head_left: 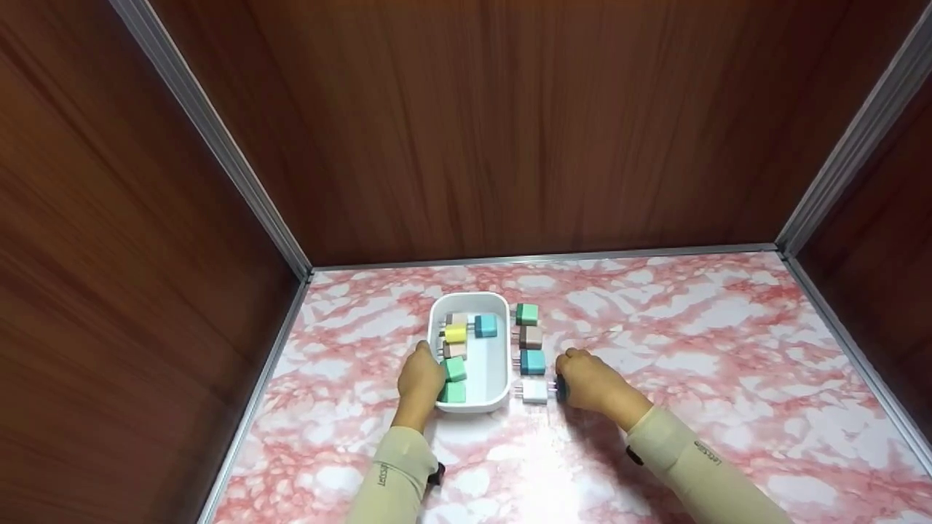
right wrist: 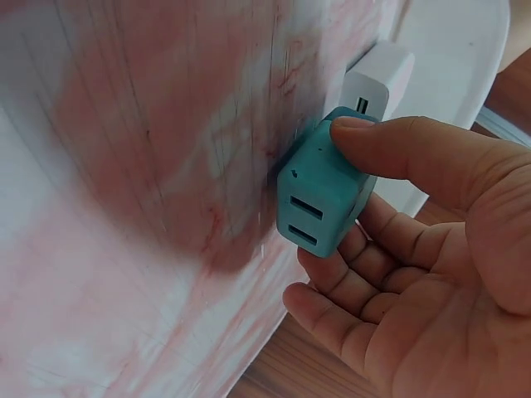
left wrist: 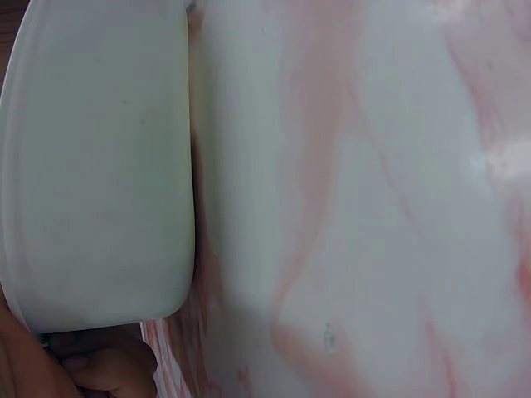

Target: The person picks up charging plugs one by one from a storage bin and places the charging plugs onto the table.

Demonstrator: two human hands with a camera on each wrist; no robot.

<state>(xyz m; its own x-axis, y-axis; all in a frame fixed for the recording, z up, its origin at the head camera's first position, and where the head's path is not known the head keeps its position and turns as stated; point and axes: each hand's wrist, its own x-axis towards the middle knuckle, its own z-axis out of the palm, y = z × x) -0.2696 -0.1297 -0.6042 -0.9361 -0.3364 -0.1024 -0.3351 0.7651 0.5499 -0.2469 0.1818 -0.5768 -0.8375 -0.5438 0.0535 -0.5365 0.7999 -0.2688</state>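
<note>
My left hand (head_left: 421, 375) grips the left side of a white plastic tub (left wrist: 99, 166), its fingers curled at the wall in the left wrist view. Inside the tub lie several charger plugs: a yellow one (head_left: 455, 333), a blue one (head_left: 486, 325), a green one (head_left: 453, 393) and others. Between thumb and fingers, my right hand (head_left: 593, 382) pinches a teal USB charger plug (right wrist: 319, 186) with two ports facing the wrist camera. It is close beside a white charger plug (head_left: 534, 392) on the table, right of the tub.
Up from the white plug runs a column of chargers: blue (head_left: 532, 362), brown (head_left: 531, 337) and green (head_left: 527, 314), prongs toward the tub. Brown wood-grain panels (head_left: 539, 145) with metal edging enclose the pink-and-white marbled table (head_left: 692, 335) at the back and sides.
</note>
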